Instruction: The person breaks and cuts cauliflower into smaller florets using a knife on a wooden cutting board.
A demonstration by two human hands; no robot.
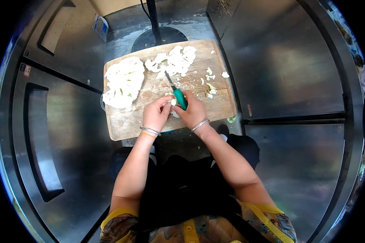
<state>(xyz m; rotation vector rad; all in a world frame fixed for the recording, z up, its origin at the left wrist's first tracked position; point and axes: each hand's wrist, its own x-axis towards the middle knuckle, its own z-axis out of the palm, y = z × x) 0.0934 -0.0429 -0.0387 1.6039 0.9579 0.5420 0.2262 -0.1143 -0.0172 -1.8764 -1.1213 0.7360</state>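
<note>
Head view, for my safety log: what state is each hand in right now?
Left hand: closed, fingertips at a small cauliflower piece.
Right hand: closed, holding the green-handled knife.

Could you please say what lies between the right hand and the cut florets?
In the head view, the green-handled knife, held by the right hand, and crumbs on the board.
</note>
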